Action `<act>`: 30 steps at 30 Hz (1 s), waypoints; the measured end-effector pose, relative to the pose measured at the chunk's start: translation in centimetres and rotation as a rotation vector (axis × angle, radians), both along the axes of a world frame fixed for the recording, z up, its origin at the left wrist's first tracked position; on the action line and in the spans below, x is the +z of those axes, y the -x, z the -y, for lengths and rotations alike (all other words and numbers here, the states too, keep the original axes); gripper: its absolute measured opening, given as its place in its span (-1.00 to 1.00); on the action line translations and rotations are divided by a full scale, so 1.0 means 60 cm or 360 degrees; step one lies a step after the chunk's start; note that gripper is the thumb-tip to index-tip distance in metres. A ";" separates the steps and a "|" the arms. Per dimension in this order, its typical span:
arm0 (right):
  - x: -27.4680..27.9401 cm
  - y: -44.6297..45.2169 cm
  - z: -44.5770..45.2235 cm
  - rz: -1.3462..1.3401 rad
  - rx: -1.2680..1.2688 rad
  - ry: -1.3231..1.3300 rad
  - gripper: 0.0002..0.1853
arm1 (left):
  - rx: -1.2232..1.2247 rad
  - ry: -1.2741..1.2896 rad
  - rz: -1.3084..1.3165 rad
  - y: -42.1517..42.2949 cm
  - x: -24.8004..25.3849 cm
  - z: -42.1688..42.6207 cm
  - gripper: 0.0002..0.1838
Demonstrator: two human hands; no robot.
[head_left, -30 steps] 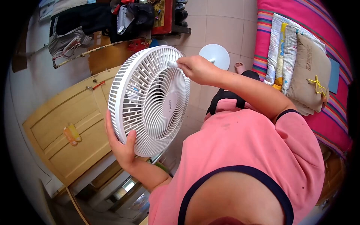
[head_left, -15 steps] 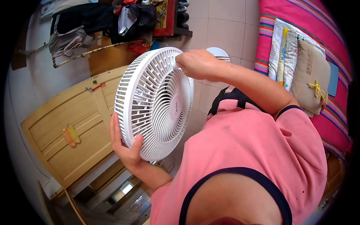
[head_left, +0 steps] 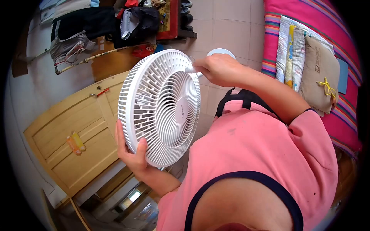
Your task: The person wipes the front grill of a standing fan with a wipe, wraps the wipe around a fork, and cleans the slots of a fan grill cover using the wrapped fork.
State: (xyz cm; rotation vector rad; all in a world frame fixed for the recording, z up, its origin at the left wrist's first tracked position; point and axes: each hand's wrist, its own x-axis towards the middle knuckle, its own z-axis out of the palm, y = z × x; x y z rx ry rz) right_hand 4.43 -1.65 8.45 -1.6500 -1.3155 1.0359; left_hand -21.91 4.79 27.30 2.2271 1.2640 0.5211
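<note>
A white fan head (head_left: 160, 109) with a round slatted grille and a small central badge takes up the middle of the view. My left hand (head_left: 133, 152) grips its lower left rim, thumb on the front and fingers round the side. At the upper right of the grille, my right hand (head_left: 219, 70) is closed in a pinch on a small white rounded piece (head_left: 190, 69). That piece lies against or just before the grille; its kind cannot be made out. Behind my right hand, a white round disc (head_left: 221, 51) is partly hidden.
A wooden door (head_left: 77, 134) stands on the left. Dark clothes (head_left: 83, 21) hang on a rail at the upper left, near a red-edged table (head_left: 175, 19) and several shoes. On the right, a pink striped bed (head_left: 281, 9) bears folded cloths and a beige cushion (head_left: 320, 69).
My right hand has shifted slightly right and down, away from the grille face, showing more of the white piece and the disc. My left hand keeps its hold on the fan.
</note>
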 end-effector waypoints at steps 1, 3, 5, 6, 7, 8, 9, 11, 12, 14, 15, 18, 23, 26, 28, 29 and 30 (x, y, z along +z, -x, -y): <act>-0.001 0.003 0.001 -0.0006 -0.0008 0.0009 -0.82 | -0.0008 0.0009 -0.0006 0.001 0.000 -0.001 -0.14; -0.006 0.008 0.000 0.0042 -0.0102 -0.0116 -0.78 | -0.0070 0.0044 0.0022 0.003 0.002 -0.004 -0.14; -0.010 0.019 -0.008 0.0050 -0.0092 -0.0120 -0.77 | -0.0111 0.0031 -0.0010 0.002 0.003 -0.004 -0.14; -0.010 0.023 -0.012 0.0067 -0.0071 -0.0130 -0.77 | -0.0104 0.0015 -0.0020 0.001 0.003 -0.003 -0.13; -0.007 0.025 -0.014 0.0062 -0.0078 -0.0131 -0.77 | -0.0099 -0.0003 -0.0030 -0.001 0.002 -0.002 -0.13; -0.003 0.028 -0.015 0.0055 -0.0076 -0.0140 -0.77 | -0.0108 -0.0004 -0.0037 0.000 0.002 -0.003 -0.13; 0.000 0.028 -0.016 0.0053 -0.0073 -0.0153 -0.77 | -0.0106 0.0002 -0.0014 0.003 0.000 -0.004 -0.13; -0.004 0.034 -0.026 0.0056 -0.0075 -0.0171 -0.77 | -0.0104 -0.0002 0.0014 0.003 0.000 -0.005 -0.12; -0.006 0.037 -0.032 0.0058 -0.0068 -0.0182 -0.77 | -0.0113 -0.0003 0.0006 0.001 0.001 -0.005 -0.13; -0.008 0.037 -0.038 0.0106 -0.0038 -0.0208 -0.78 | -0.0088 -0.0009 -0.0008 0.000 0.000 -0.001 -0.13; -0.008 0.036 -0.042 0.0152 -0.0014 -0.0224 -0.79 | -0.0082 -0.0016 -0.0004 0.001 0.001 -0.003 -0.13; 0.014 0.016 -0.048 0.0307 0.0094 -0.0234 -0.80 | -0.0115 -0.0028 -0.0023 0.003 0.000 -0.004 -0.15; 0.006 0.010 -0.051 0.0168 0.0132 -0.0217 -0.81 | -0.0083 -0.0018 0.0014 0.006 -0.003 -0.004 -0.15; 0.001 0.019 -0.047 0.0025 0.0062 -0.0210 -0.81 | -0.0070 -0.0008 0.0035 0.003 -0.003 -0.001 -0.14; 0.011 0.017 -0.047 0.0100 0.0066 -0.0166 -0.83 | -0.0074 -0.0031 -0.0041 0.005 0.001 -0.001 -0.15; 0.016 0.014 -0.049 0.0099 0.0063 -0.0166 -0.83 | -0.0077 -0.0031 -0.0041 0.006 0.002 -0.002 -0.15; 0.022 0.009 -0.053 0.0175 0.0138 -0.0177 -0.84 | -0.0128 -0.0041 -0.0053 0.006 0.002 -0.003 -0.15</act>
